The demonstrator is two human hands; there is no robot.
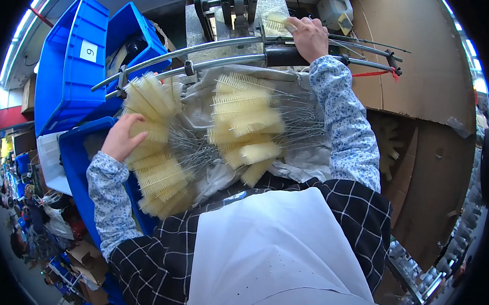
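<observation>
My right hand (310, 40) is closed at the far side, by the machine (229, 13). It grips a bottle brush (274, 24) with pale yellow bristles, whose thin wire seems to run out to the right of the hand. My left hand (124, 137) rests against the left heap of yellow brushes (159, 173), thumb and forefinger apart; its other fingers are partly hidden. A second brush heap (243, 117) lies in the middle, its wire handles (303, 119) pointing right.
Two bent metal rails (222, 44) cross beyond the heaps, with a red strip (376, 74) tied at their right end. Blue bins (76, 63) stand at the left, another blue bin (86, 162) nearer. Cardboard (423, 62) walls the right side. Grey plastic sheeting (200, 115) lies under the brushes.
</observation>
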